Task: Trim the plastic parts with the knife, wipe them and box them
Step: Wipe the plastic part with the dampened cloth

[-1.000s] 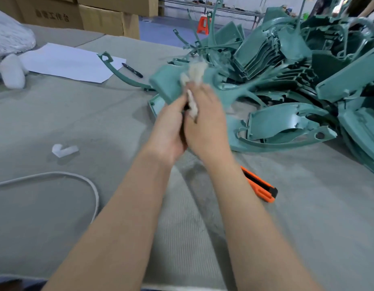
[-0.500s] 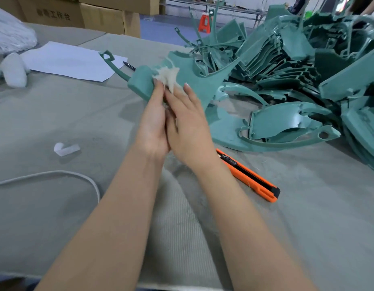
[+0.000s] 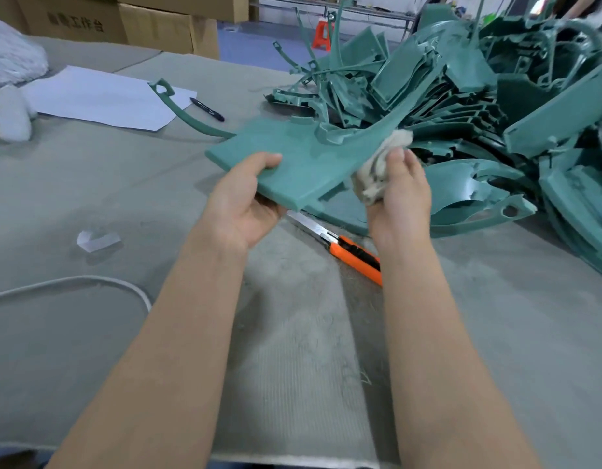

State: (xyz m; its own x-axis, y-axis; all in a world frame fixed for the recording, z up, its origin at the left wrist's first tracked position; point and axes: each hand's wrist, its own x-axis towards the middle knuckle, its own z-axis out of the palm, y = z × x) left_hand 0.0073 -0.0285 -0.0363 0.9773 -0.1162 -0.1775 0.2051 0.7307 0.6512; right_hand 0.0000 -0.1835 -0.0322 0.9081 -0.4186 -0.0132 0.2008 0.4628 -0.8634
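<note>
step looks like wiping. left hand [image 3: 245, 204] grips the green part [image 3: 303, 157] above the table [image 3: 495, 333], thumb on top. right hand [image 3: 399, 198] curls round the rag [image 3: 377, 170], just beside its edge. next, rub along it.

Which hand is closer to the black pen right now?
Left. The left hand grips the green part's near edge, with the pen on the table beyond it; the right hand holds the rag against the part's other side, farther from the pen.
</note>
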